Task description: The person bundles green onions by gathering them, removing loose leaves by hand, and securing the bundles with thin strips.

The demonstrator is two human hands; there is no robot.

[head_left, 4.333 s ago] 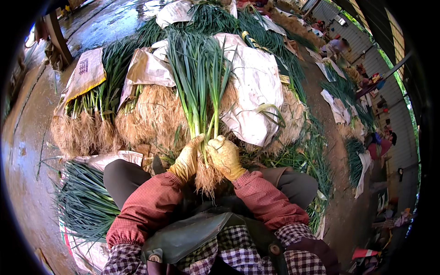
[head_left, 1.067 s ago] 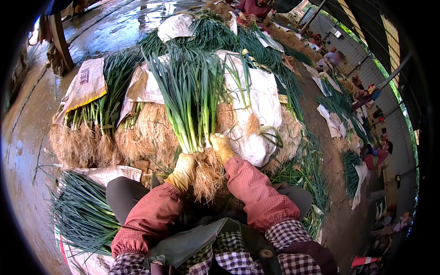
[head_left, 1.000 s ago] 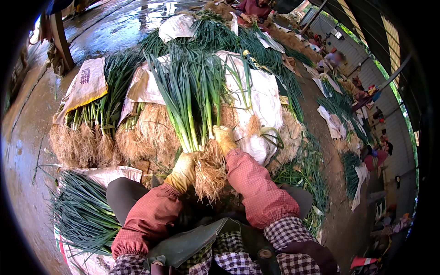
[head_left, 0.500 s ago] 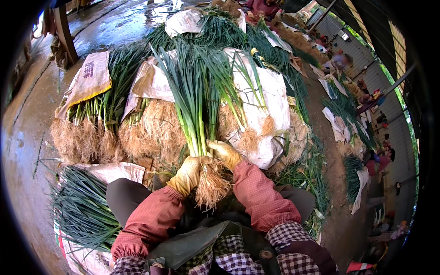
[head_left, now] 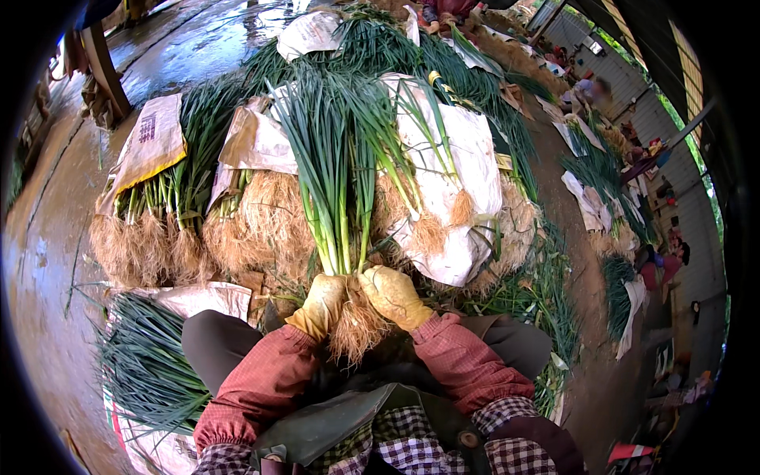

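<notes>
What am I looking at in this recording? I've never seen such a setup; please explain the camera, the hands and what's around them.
There is no machine: a person works with their own hands. The view comes from a wide fisheye camera worn on the head, looking down, so straight edges bend near the rim. The left hand and right hand wear pale yellow gloves. The left is closed around the base of long green leafy stalks; the right is against their right side, its exact grip hidden. Tan stringy roots hang between the hands. Beyond, similar bunches lie partly under a large white woven sack and a tan sack with a yellow edge. At lower left is a dark green leafy heap.
</notes>
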